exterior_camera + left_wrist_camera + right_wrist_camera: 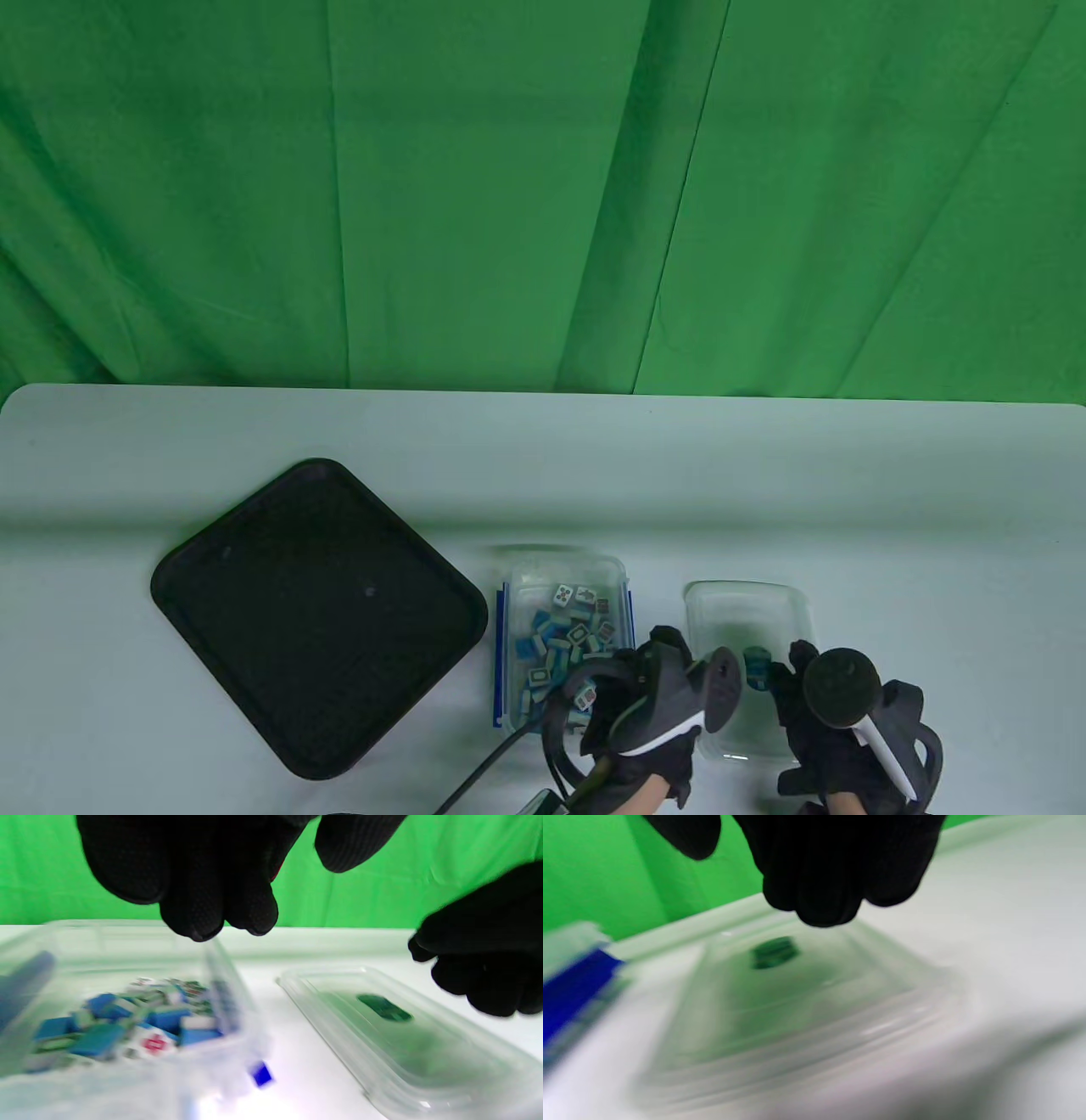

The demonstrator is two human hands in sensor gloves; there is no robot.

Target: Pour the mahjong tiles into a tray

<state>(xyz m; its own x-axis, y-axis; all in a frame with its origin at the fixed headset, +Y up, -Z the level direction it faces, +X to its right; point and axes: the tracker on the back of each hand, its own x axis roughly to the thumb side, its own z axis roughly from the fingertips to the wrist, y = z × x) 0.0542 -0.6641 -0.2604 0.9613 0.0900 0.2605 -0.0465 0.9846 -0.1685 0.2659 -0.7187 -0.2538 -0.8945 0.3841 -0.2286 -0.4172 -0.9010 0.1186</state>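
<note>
- Left hand (649, 717), gloved in black with a tracker strapped across its back, poised at the near right corner of the clear container (562, 637); fingers (212, 899) curled downward and bunched together in the left wrist view, tips hanging just above the container's right wall, nothing visibly gripped, contact with the rim impossible to tell.
- Right hand (836, 722), likewise gloved and tracked, hovering at the near right edge of the clear lid (747, 662); fingers (831, 874) drawn close together and pointing down over the lid's far side in the right wrist view, holding nothing that shows, touch on the lid unclear through the blur.
- Mahjong tiles (564, 637) heaped loose inside the open container, blue backs and white faces jumbled, several faces turned up with printed marks; a red-marked face visible in the left wrist view.
- Container standing upright on the bench (543, 475), blue clasps along its left and right sides, set between the tray and the lid.
- Lid lying flat on the bench just right of the container, transparent, a small dark green patch near its middle.
- Black tray (318, 615), square with rounded corners, resting on the bench left of the container, turned at an angle, no tiles in it.
- Green backdrop (543, 187) hanging behind the bench.
</note>
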